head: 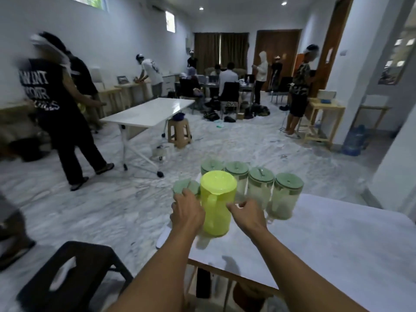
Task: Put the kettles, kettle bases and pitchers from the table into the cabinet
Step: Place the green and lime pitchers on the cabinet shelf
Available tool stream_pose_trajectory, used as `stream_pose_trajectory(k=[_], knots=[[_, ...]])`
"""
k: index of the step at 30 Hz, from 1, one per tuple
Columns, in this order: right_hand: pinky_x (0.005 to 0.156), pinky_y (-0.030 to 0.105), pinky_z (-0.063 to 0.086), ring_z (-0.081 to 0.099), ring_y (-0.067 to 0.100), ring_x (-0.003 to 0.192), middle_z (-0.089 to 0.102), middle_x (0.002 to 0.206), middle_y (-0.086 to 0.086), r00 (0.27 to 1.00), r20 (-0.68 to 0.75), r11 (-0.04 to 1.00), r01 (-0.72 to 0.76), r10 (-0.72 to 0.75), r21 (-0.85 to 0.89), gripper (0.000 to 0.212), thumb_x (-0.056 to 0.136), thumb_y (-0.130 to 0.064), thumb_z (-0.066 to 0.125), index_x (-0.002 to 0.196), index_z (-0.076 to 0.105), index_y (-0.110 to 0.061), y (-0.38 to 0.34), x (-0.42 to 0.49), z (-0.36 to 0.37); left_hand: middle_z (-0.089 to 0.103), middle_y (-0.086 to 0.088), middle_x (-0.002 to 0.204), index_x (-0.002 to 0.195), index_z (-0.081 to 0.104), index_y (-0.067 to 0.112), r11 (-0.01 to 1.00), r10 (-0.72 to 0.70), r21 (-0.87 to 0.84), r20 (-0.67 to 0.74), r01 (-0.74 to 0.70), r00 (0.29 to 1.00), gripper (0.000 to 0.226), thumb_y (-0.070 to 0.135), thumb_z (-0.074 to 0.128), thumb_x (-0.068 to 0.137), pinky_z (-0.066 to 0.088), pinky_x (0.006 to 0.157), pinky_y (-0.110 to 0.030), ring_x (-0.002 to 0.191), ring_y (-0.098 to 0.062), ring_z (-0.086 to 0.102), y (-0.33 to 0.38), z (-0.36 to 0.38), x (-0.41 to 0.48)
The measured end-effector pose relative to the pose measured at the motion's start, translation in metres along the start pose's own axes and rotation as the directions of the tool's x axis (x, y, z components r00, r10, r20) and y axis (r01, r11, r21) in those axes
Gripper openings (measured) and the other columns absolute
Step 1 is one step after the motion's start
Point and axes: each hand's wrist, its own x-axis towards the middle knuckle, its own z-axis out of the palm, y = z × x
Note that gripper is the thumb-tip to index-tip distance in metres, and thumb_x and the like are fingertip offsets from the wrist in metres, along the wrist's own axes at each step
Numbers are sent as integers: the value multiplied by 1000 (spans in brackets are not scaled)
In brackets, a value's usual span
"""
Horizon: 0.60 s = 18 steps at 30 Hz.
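The yellow pitcher point(217, 202) stands on the desk point(326, 239) near its far corner, handle toward the person. Behind the yellow pitcher is a row of clear pitchers with green lids point(261, 188). The left hand point(188, 211) rests at its left side, the right hand point(248, 213) just at its right; both have fingers loosely spread and hold nothing.

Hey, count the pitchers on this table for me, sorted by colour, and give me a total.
Yellow-green pitcher: 1
Clear pitchers with green lids: 5 visible, the last partly hidden behind the left hand
Total: 6
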Motion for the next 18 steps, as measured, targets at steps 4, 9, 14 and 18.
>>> stream_pose_trajectory(k=[4,9,14,18], knots=[[72,34,42,64,35,103,68,103,12,987,57,988,-154,153,26,75,67,-74,61,101,66,-8,-3,33,57,43,-15,132,130,43,7,973,-195,-130,-1,193,981,53,32,61,87,45,91,-44,121,-37,49,-22,18,31],[77,36,47,63,36,97,71,101,14,981,67,976,-189,182,106,52,78,-60,59,90,68,-10,-7,53,95,46,-15,131,129,45,5,863,-425,-233,146,449,893,86,53,75,64,53,88,-47,116,-38,54,-41,51,66],[78,37,50,61,35,92,68,96,13,997,10,988,-71,70,135,31,87,-36,56,100,67,-11,-3,58,98,56,-17,123,121,55,9,850,-427,-251,186,463,885,68,54,66,72,53,88,-43,110,-39,58,-49,71,88],[80,36,48,64,31,97,72,100,10,995,-31,971,-89,99,221,41,91,-49,55,100,70,-11,1,61,91,64,-20,116,115,59,4,871,-347,-335,100,359,933,44,41,55,91,52,87,-43,107,-39,61,-43,64,97]])
